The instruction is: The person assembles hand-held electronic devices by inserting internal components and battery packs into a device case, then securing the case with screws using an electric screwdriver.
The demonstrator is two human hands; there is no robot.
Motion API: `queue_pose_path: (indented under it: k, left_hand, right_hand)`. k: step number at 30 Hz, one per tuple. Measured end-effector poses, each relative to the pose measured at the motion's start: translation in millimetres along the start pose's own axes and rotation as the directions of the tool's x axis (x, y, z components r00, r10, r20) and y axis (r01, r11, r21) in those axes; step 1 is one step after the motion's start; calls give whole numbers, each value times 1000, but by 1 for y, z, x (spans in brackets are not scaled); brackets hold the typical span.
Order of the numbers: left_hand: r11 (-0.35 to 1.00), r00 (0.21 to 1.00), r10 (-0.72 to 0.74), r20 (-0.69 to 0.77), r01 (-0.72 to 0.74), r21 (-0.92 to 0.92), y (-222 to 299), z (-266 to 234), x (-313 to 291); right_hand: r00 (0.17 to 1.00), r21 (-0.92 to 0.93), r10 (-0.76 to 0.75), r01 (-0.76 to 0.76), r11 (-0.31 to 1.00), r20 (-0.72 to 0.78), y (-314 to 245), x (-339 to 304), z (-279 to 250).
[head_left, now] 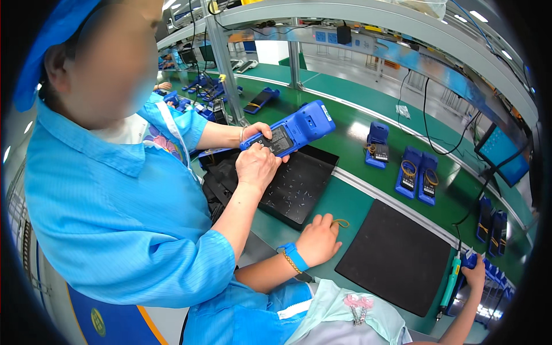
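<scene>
My left hand, with a blue strap on its wrist, is closed at the near edge of the bench. A yellowish rubber band sticks out from its fingers. At the far right my right hand grips a blue handheld device among others; its fingertips are partly hidden. A green electric screwdriver hangs beside that hand. Between my hands lies a black mat. To my left a co-worker's hands hold another blue device with its back turned up.
A black tray with small screws stands left of the mat. Blue devices with rubber bands lie across a metal rail on the green bench. A monitor and hanging cables are at the right. The co-worker's arm reaches close to mine.
</scene>
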State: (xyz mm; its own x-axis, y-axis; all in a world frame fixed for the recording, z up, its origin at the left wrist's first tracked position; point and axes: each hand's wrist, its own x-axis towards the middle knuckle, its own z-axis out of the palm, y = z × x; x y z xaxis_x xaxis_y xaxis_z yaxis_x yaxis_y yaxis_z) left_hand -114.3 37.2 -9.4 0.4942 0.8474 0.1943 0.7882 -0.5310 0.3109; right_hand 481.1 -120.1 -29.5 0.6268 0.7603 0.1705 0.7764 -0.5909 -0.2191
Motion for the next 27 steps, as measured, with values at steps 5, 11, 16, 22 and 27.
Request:
queue_pose_path:
  k: [5,11,16,22,27]
  left_hand:
    - [995,996,71,-58,-75,-69,7,-2,-7]
    - [963,976,149,-158,-179,-201,2,-9,-11]
    - [900,948,218,-230,-286,-328,1,-7,-8]
    - [821,938,278,-209,-345,-455,12,-13,-6]
    - [778,917,305,-256,-395,-489,14,-11,-12]
  right_hand:
    - [993,25,110,-111,993,47,-18,-8,-15]
    - [994,96,45,-36,995,-98,-42,-34,-52]
    - [932,71,-70,102,992,-356,-86,-72,-103]
    - [800,6,-328,382,924,-502,-180,-142,-163]
    - [793,578,-408,609,543,-452,-225,-158,-161]
